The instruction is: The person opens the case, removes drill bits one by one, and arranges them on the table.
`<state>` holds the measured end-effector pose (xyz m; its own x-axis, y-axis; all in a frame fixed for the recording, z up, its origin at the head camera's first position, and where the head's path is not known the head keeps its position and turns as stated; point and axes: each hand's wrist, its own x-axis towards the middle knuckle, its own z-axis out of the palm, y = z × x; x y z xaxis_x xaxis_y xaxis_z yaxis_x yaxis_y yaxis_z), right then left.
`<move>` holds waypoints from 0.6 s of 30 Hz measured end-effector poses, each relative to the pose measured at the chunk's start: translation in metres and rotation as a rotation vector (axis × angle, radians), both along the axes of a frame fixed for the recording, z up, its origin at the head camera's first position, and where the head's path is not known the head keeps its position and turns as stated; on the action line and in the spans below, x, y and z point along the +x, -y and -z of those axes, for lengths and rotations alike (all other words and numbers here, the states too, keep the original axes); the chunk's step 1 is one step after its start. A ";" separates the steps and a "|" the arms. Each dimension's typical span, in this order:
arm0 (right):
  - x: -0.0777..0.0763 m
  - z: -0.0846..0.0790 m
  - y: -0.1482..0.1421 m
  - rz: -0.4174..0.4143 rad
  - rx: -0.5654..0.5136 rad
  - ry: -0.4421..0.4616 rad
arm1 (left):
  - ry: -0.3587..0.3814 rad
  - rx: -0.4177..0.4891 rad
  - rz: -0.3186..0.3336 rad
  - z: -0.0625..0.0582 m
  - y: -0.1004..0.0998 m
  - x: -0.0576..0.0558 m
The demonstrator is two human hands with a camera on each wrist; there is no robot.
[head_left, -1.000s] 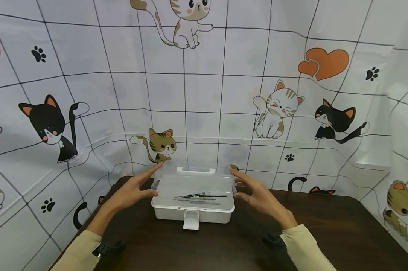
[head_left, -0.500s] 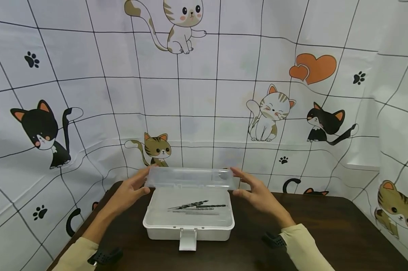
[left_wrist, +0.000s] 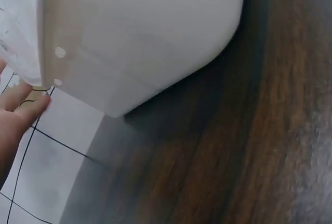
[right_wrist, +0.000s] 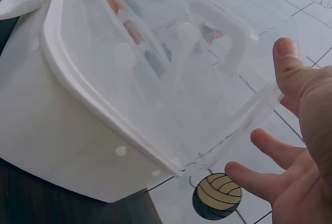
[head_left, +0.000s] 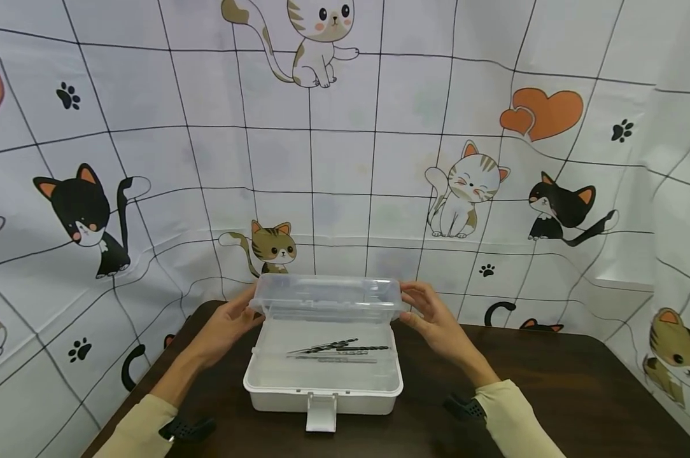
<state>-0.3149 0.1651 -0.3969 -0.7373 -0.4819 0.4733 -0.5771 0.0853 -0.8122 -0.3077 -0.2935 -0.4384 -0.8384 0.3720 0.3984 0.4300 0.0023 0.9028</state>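
A white plastic storage box [head_left: 276, 402] with a clear lid [head_left: 329, 298] stands on the table, the lid swung up at its far side. Several dark and silvery drill bits [head_left: 369, 348] lie across the box's pale top. At the lid's left end is my left hand [head_left: 221, 329], its fingertips partly behind the lid. My right hand [head_left: 436, 323] is at the right end, thumb and fingers spread around the lid's edge in the right wrist view; firm contact cannot be told. A white handle [right_wrist: 244, 40] shows through the lid there.
A white latch [head_left: 321, 415] hangs down at the box's front. Dark wooden table [head_left: 551, 388] extends to both sides. Behind it hangs a white sheet [head_left: 345, 159] with cat prints and grid lines. Each wrist wears a black strap [head_left: 464, 407].
The box has come nearer to me, and its lid stands at a different angle. Both hands have stayed at the lid's two ends, the right fingers shifting slightly.
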 end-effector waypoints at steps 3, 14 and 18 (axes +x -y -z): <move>-0.004 0.005 -0.001 -0.004 -0.028 0.009 | -0.006 0.028 -0.012 0.002 -0.002 -0.002; -0.018 0.023 0.003 -0.085 -0.091 0.122 | -0.031 0.034 -0.114 0.005 -0.012 0.000; -0.019 0.022 0.003 -0.045 -0.077 0.134 | -0.030 0.018 -0.130 0.001 -0.016 0.000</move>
